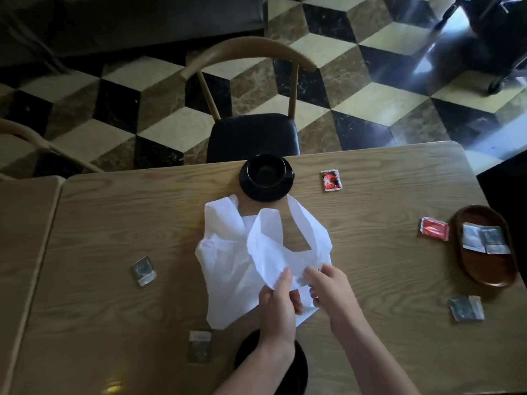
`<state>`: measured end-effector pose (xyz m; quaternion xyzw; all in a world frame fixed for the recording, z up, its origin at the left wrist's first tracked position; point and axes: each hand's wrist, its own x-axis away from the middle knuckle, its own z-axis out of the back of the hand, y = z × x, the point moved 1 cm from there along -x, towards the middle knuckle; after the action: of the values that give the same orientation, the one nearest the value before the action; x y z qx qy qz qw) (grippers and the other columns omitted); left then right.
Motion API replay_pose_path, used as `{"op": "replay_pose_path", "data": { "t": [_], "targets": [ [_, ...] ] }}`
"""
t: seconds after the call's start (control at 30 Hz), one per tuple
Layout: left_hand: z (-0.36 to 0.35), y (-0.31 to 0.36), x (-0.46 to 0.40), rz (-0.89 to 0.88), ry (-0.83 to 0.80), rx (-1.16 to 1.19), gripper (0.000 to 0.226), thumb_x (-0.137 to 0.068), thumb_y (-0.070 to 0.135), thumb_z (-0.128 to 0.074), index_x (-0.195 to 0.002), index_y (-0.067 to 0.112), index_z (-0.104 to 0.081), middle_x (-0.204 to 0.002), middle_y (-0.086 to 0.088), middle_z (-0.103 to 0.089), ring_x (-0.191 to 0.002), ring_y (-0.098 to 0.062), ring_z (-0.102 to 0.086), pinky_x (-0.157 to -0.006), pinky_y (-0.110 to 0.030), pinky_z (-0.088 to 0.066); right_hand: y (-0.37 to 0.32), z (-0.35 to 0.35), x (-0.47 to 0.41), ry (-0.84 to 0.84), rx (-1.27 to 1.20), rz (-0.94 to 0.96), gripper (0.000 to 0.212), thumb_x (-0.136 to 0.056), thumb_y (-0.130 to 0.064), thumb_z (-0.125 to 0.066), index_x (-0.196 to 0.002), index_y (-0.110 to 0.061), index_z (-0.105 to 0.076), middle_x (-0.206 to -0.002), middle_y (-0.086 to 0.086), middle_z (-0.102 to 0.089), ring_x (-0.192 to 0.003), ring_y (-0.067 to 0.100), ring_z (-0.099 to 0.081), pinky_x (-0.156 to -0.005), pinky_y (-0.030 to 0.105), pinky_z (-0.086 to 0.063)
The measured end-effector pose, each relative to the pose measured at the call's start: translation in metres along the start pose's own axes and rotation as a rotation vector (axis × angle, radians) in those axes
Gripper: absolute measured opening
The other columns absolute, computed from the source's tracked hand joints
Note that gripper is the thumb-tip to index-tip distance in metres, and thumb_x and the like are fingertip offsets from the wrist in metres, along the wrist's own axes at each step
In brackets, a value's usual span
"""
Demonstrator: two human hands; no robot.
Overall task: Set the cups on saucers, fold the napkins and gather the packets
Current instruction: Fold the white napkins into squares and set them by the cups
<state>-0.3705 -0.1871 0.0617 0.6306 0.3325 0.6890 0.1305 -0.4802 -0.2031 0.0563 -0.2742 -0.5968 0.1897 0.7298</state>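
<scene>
Your left hand and right hand both pinch the near edge of the napkin, which lies crumpled at table centre, 6 o'clock of the cup. Flatten it first, then match corners w/ corners before creasing. Packets are scattered: red at 1 o'clock, grey at 9. No print on them is legible.

Lower black saucer at bottom centre — largely covered by the left forearm, cut by the bottom edge; any cup on it hidden. Print on grey packets too small to read. Wooden tray clipped at right edge. Second chair cut off at left — only backrest shown.
</scene>
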Motion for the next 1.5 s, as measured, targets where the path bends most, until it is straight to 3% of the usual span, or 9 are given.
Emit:
{"op": "replay_pose_path", "data": {
  "t": [0.2, 0.33, 0.47, 0.53, 0.77, 0.93, 1.17, 1.27, 1.5],
  "targets": [
    [0.021, 0.018, 0.034, -0.44, -0.181, -0.264, 0.034, -0.077, 0.048, -0.056, -0.056, 0.022, -0.053, -0.052, 0.002, -0.045, -0.049, -0.012, -0.042, -0.048, -0.021, -0.035, -0.014, 0.03, -0.011, 0.057, 0.021, 0.048, 0.018, -0.081, -0.03, -0.062, -0.079, -0.016, -0.05, -0.064, 0.001, -0.049, -0.052, 0.015, -0.049, -0.045, 0.02, -0.034],
    [0.042, 0.025, 0.05, -0.735, -0.068, -0.472, 0.034, -0.089, 0.043, -0.043, -0.07, 0.027, -0.067, -0.059, 0.006, -0.066, -0.057, -0.008, -0.064, -0.054, -0.023, -0.048, -0.034, 0.046, -0.01, 0.077, 0.129, 0.126, 0.015, -0.082, -0.021, -0.059, -0.07, -0.013, -0.055, -0.062, 0.001, -0.059, -0.047, 0.013, -0.058, -0.045, 0.02, -0.038],
    [0.062, 0.055, 0.064, -0.986, 0.13, -0.515, 0.037, -0.094, 0.035, -0.037, -0.063, 0.025, -0.056, -0.058, 0.005, -0.06, -0.052, -0.01, -0.058, -0.05, -0.021, -0.042, -0.054, 0.055, 0.001, 0.074, 0.084, 0.163, 0.011, -0.082, -0.014, -0.051, -0.077, -0.012, -0.06, -0.067, 0.003, -0.065, -0.047, 0.014, -0.056, -0.044, 0.02, -0.038],
    [0.074, 0.074, 0.072, -1.029, 0.208, -0.506, 0.031, -0.091, 0.03, -0.037, -0.068, 0.024, -0.056, -0.059, 0.003, -0.058, -0.054, -0.013, -0.056, -0.05, -0.033, -0.044, -0.065, 0.056, 0.011, 0.08, 0.031, 0.19, 0.016, -0.085, -0.014, -0.045, -0.083, -0.011, -0.061, -0.072, 0.006, -0.065, -0.05, 0.015, -0.055, -0.046, 0.02, -0.039],
    [0.115, 0.144, 0.093, -0.838, 0.143, 0.052, 0.034, -0.087, 0.015, -0.04, -0.088, 0.017, -0.074, -0.08, -0.009, -0.074, -0.067, -0.023, -0.07, -0.053, -0.03, -0.056, -0.111, 0.028, 0.074, 0.13, -0.288, 0.42, 0.022, -0.093, -0.023, -0.046, -0.076, -0.011, -0.054, -0.056, 0.004, -0.062, -0.041, 0.01, -0.057, -0.039, 0.021, -0.045],
    [0.191, 0.184, 0.089, -0.577, 0.13, 0.505, 0.044, -0.094, 0.054, -0.04, -0.091, 0.017, -0.064, -0.068, -0.005, -0.07, -0.06, -0.019, -0.068, -0.053, -0.03, -0.052, -0.141, -0.026, 0.145, 0.117, -0.519, 0.643, 0.029, -0.1, -0.039, -0.047, -0.084, -0.015, -0.054, -0.054, 0.0, -0.06, -0.049, 0.012, -0.057, -0.046, 0.024, -0.047],
    [0.324, 0.231, 0.093, -0.602, -0.014, 0.612, 0.018, -0.092, 0.03, -0.05, -0.092, 0.014, -0.059, -0.082, -0.007, -0.062, -0.061, -0.017, -0.067, -0.054, -0.029, -0.051, -0.142, -0.144, 0.25, 0.214, -0.623, 0.944, 0.02, -0.096, -0.041, -0.05, -0.089, -0.024, -0.057, -0.052, -0.006, -0.058, -0.047, 0.012, -0.052, -0.047, 0.025, -0.043],
    [0.375, 0.253, 0.097, -0.658, -0.091, 0.655, 0.02, -0.092, 0.026, -0.051, -0.102, 0.01, -0.059, -0.084, -0.007, -0.063, -0.068, -0.02, -0.069, -0.057, -0.031, -0.052, -0.144, -0.19, 0.285, 0.216, -0.591, 1.044, 0.041, -0.097, -0.038, -0.046, -0.064, -0.037, -0.07, -0.052, -0.004, -0.058, -0.048, 0.015, -0.051, -0.049, 0.029, -0.041],
    [0.456, 0.276, 0.084, -0.635, -0.129, 0.623, 0.027, -0.089, 0.033, -0.05, -0.104, 0.011, -0.056, -0.087, -0.005, -0.063, -0.074, -0.021, -0.066, -0.06, -0.029, -0.049, -0.139, -0.264, 0.294, 0.209, -0.62, 0.959, 0.029, -0.095, -0.036, -0.051, -0.073, -0.032, -0.07, -0.055, -0.001, -0.061, -0.048, 0.015, -0.054, -0.044, 0.025, -0.043]
  ]
}}
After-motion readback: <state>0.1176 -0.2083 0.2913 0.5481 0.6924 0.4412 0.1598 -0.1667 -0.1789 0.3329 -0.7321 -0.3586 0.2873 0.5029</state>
